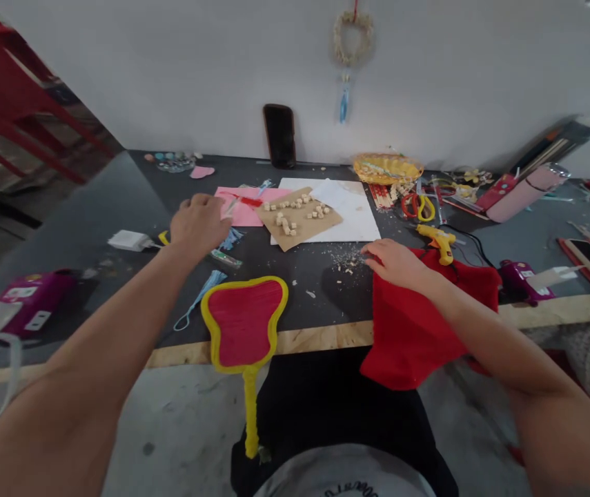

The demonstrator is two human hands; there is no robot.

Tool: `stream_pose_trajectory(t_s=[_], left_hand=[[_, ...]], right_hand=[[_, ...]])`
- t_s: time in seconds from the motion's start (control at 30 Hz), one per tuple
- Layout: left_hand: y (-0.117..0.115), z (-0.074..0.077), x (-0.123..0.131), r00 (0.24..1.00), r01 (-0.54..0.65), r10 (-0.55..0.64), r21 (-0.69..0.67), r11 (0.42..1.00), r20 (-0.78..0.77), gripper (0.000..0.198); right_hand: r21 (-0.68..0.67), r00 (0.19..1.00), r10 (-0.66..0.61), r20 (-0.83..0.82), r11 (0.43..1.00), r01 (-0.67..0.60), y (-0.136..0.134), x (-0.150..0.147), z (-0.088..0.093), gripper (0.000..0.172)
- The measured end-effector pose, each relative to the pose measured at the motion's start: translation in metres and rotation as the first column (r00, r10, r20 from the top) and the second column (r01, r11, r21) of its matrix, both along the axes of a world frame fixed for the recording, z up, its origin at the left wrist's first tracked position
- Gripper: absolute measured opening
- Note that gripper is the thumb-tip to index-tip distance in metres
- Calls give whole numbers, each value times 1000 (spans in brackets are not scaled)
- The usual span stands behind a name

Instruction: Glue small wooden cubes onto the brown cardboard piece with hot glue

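Observation:
My left hand [200, 222] is over the left edge of a pink sheet [247, 214]. Its fingers curl closed beside a slim red item [248, 201]; what they pinch is too small to make out. My right hand [390, 261] rests on the dark tabletop beside pale crumbs [347, 262], fingers slightly apart with nothing between them. Under the right wrist lies red cloth [411, 331], draped over the table edge. Between the hands, small pale cubes [287, 224] sit on brown paper [302, 238], which overlaps a white board [361, 224].
A yellow-rimmed red paddle [246, 324] overhangs the front edge. Blue tassels [206, 293] lie left. To the right are a yellow glue gun [437, 240], scissors [419, 206], a yellow basket [388, 168] and a pink bottle [527, 193]. A phone [279, 136] leans against the wall.

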State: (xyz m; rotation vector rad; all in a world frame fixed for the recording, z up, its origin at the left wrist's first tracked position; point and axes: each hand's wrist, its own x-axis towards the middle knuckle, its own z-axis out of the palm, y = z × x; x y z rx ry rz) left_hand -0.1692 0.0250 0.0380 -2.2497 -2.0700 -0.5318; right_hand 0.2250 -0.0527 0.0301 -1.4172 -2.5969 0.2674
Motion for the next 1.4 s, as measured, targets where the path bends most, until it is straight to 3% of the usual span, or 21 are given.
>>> stream_pose_trajectory(t_s=[0.1, 0.17, 0.27, 0.43, 0.63, 0.8, 0.93, 1.1, 1.27, 1.4], left_hand=[[-18, -4, 26, 979, 201, -202, 47, 979, 22, 38], [-36, -10, 44, 934, 355, -354, 1, 935, 39, 38], [-65, -19, 62, 879, 474, -465, -90, 876, 103, 35], [-89, -20, 71, 842, 539, -508, -232, 810, 182, 36], [-96, -12, 66, 834, 546, -529, -381, 746, 159, 45], [-98, -16, 58, 819, 561, -555, -401, 724, 144, 32], [-95, -17, 54, 811, 572, -565, -411, 710, 155, 27], [-89, -13, 56, 815, 565, -569, -370, 737, 111, 31], [-67, -13, 68, 885, 426, -455, -221, 877, -100, 32], [-45, -18, 79, 893, 337, -366, -147, 930, -261, 31]], right_hand=[[-17, 999, 32, -28, 999, -32, -1, -5, -11, 20], [-40, 998, 41, -44, 998, -42, -2, -9, -17, 24], [-80, 998, 37, -46, 996, -40, -1, -16, -23, 30], [-158, 998, 5, -64, 987, -15, 4, -29, -25, 17], [-168, 995, 25, -99, 985, -42, 5, -39, -21, 21], [-173, 987, 145, -62, 973, -154, -2, -47, -17, 32], [-109, 984, 178, -22, 978, -180, -4, -49, -24, 16], [-60, 982, 188, -9, 980, -189, -3, -45, -30, 15], [-68, 995, 96, -38, 993, -98, -1, -40, -17, 7], [-13, 998, -34, 60, 999, 34, 18, -32, -6, 12]])
